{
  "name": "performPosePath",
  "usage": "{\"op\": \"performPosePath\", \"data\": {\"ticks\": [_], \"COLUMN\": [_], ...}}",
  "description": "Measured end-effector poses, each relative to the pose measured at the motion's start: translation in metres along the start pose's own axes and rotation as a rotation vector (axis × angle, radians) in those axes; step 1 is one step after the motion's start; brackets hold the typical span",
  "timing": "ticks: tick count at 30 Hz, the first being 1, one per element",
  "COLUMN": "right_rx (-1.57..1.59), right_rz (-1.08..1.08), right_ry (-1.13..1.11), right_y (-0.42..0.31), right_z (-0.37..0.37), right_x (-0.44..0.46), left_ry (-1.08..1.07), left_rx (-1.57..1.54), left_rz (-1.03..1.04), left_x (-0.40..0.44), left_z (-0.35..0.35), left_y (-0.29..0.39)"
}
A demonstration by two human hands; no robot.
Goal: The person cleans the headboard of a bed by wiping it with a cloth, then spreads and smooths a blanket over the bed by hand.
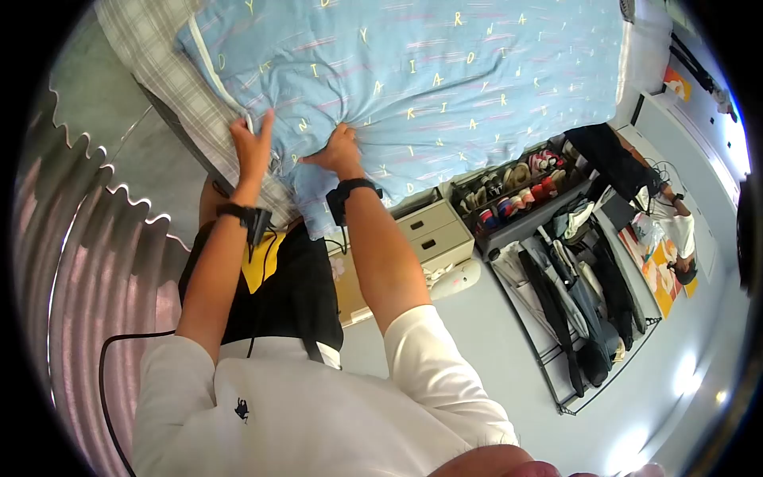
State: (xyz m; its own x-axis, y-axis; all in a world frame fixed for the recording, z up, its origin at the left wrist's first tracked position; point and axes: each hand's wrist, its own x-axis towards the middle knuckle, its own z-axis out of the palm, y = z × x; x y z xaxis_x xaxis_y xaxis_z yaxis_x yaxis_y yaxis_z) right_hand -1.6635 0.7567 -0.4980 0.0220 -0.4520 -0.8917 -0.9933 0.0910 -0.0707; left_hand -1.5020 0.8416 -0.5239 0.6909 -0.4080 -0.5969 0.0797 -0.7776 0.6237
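Note:
A blue quilt point(429, 87) with yellow letters and thin pink lines lies spread over a bed with a plaid sheet point(151, 48). At the quilt's lower left corner, by its white edge strip, my left hand point(253, 151) has its thumb and fingers apart, with the tips at the cloth. My right hand point(340, 151) is closed on the quilt a little to the right, and creases run out from it across the fabric. Both wrists wear black bands with small devices and cables.
A cream drawer unit point(433, 234) stands beside the bed, near a rack of shoes point(517, 191). Beyond are a clothes rack point(572, 294) and another person point(679, 230) at the right. Pinkish curtains point(103, 270) hang at the left. A black cable runs beside my body.

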Motion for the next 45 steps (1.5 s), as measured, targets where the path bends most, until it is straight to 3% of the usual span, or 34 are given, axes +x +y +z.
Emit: {"op": "performPosePath", "data": {"ticks": [2,4,6,8,12,14,16,18,19,21,23,25,29,30,31,32,36,39,41,42,44,45], "right_rx": [0.012,-0.064,-0.107,-0.102,-0.113,-0.100,-0.112,-0.081,-0.053,-0.019,-0.042,-0.049,-0.069,-0.067,-0.079,-0.098,-0.159,-0.146,0.353,0.339,0.860,0.923], "right_rz": [-0.112,-0.217,-0.213,-0.210,-0.309,-0.292,-0.250,-0.248,-0.244,-0.286,-0.264,-0.273,-0.235,-0.239,-0.088,0.066,-0.067,-0.102,-0.644,-0.624,-0.173,-0.171], "right_ry": [-0.029,-0.230,-0.243,-0.224,-0.182,-0.166,-0.116,-0.133,-0.154,-0.121,-0.110,-0.091,0.031,0.030,-0.001,-0.035,-0.008,0.186,0.173,0.160,-0.280,-0.202], "right_y": [0.019,0.031,0.032,0.026,0.045,0.045,0.044,0.039,0.037,0.036,0.037,0.042,0.035,0.026,0.009,-0.004,0.013,0.025,0.041,0.054,0.081,0.099], "right_z": [0.001,-0.004,0.003,-0.003,0.012,0.018,0.019,0.013,0.010,0.013,0.011,0.014,0.026,0.022,0.017,0.011,0.027,0.037,0.026,0.019,-0.001,-0.004], "right_x": [0.014,0.028,0.032,0.026,0.041,0.038,0.037,0.035,0.034,0.033,0.031,0.035,0.031,0.027,0.022,0.016,0.027,0.036,0.037,0.024,-0.010,-0.032], "left_ry": [-0.200,-0.405,-0.466,-0.592,-0.770,-0.647,-0.519,-0.488,-0.482,-0.506,-0.282,-0.260,-0.222,-0.227,-0.232,-0.374,-0.421,-0.338,-0.312,-0.271,-0.413,-0.529], "left_rx": [-0.075,-0.094,-0.090,-0.246,-0.416,-0.373,-0.597,-0.501,-0.492,-0.630,-0.959,-1.173,-1.125,-0.968,-0.803,-0.853,-0.709,-0.596,-0.505,-0.374,-0.390,-0.392], "left_rz": [-0.022,-0.031,-0.051,-0.280,-0.479,-0.598,-0.536,-0.303,-0.299,-0.275,-0.439,-0.309,-0.112,-0.106,-0.097,-0.200,-0.218,-0.260,-0.080,0.063,-0.078,-0.171], "left_x": [-0.041,-0.084,-0.118,-0.133,-0.091,-0.049,-0.010,0.032,0.047,0.073,0.098,0.127,0.163,0.157,0.159,0.159,0.117,0.089,0.072,0.070,0.063,0.071], "left_z": [0.012,0.015,0.020,0.038,0.007,-0.010,-0.001,-0.005,-0.016,-0.037,-0.051,-0.066,-0.077,-0.072,-0.071,-0.072,-0.054,-0.034,-0.028,-0.019,-0.039,-0.051], "left_y": [-0.034,-0.059,-0.088,-0.138,-0.068,-0.010,-0.014,-0.008,0.004,0.041,0.055,0.071,0.075,0.084,0.088,0.089,0.091,0.080,0.077,0.060,0.073,0.079]}}
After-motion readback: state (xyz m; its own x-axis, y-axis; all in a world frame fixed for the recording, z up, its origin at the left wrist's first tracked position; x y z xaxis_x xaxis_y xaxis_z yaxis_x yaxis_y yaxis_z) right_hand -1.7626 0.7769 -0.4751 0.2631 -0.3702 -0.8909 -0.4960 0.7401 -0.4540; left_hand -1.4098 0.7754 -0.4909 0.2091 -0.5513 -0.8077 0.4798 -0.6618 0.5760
